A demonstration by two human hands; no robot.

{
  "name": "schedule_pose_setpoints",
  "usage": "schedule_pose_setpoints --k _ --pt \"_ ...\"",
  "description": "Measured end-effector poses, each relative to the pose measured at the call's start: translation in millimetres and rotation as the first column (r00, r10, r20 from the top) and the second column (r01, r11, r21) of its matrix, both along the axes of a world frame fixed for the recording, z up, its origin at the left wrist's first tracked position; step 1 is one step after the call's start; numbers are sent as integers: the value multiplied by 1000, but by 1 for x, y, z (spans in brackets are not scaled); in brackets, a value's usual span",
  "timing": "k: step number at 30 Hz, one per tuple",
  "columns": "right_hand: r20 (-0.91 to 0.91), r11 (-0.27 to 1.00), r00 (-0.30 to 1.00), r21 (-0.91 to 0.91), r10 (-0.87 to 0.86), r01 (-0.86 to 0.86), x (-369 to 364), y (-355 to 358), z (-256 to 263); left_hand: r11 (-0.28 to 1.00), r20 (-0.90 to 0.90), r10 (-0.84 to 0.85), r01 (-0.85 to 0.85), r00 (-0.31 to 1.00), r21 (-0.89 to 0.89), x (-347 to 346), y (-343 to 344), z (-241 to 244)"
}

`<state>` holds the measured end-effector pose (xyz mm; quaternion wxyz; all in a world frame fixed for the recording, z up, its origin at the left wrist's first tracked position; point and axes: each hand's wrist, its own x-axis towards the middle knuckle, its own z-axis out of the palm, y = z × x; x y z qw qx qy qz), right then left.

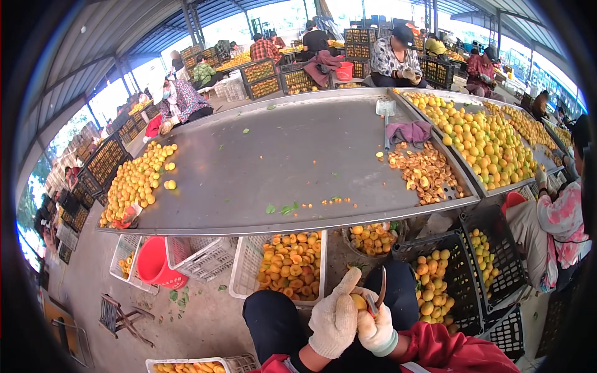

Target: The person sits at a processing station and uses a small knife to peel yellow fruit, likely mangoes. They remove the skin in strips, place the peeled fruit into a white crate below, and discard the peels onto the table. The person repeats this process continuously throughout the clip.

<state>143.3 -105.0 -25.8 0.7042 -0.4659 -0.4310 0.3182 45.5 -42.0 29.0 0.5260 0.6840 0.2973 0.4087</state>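
Above my lap, my left hand (333, 319) wears a pale knitted glove and grips a yellow-orange apricot (359, 302). My right hand (375, 328), gloved too, is shut on a small cutting tool (372, 306) with a metal part against the fruit. A curved brown piece (383, 286) rises beside it; whether it belongs to the tool is unclear. Split apricots (291, 265) fill a white plastic crate (245, 268) ahead of my left knee. To the right of my right knee, whole apricots (431, 284) lie in a black plastic crate (468, 303).
A rimmed metal table (280, 158) spans the front, bearing whole apricots (135, 182) at left. Brownish pieces (424, 172), a purple cloth (410, 133) and a scraper (386, 112) lie at right. A red bucket (156, 265) and folding stool (122, 314) stand left. A co-worker (562, 210) sits close right.
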Motion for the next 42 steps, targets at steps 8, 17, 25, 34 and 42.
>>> schedule_pose_setpoints --k 8,17,25,34,42 --pt "-343 979 935 -201 -87 17 10 15 15 905 -315 136 11 939 425 8 -3 -11" --pt "-781 806 549 -102 298 -583 51 11 39 596 624 9 497 781 -631 -4 14 -18" --pt "-18 929 938 -128 347 -346 49 -4 44 411 702 131 606 700 -681 -15 20 -23" --pt "661 950 689 -281 296 -138 29 5 29 878 248 -101 204 963 -434 -22 13 -32" --pt "381 888 875 -447 298 -108 55 19 45 951 -24 -180 167 983 -262 -25 13 -25"
